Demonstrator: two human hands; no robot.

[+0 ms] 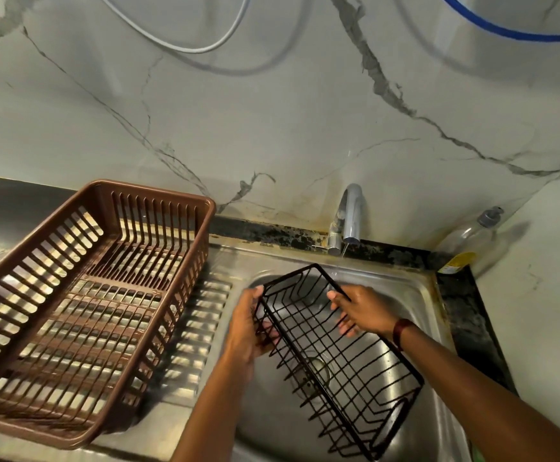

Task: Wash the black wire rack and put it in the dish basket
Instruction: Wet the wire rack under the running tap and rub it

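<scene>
Left hand (pixel 247 325), right hand (pixel 363 311) grip wire rack (pixel 338 358) rims over sink (pixel 272 421)

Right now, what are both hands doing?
Left hand: grips the black wire rack.
Right hand: grips the same rack's other side.

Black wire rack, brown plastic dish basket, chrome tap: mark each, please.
black wire rack (pixel 338 355), head view, middle of its wire floor.
brown plastic dish basket (pixel 155 192), head view, far rim.
chrome tap (pixel 352 211), head view, spout.
</scene>
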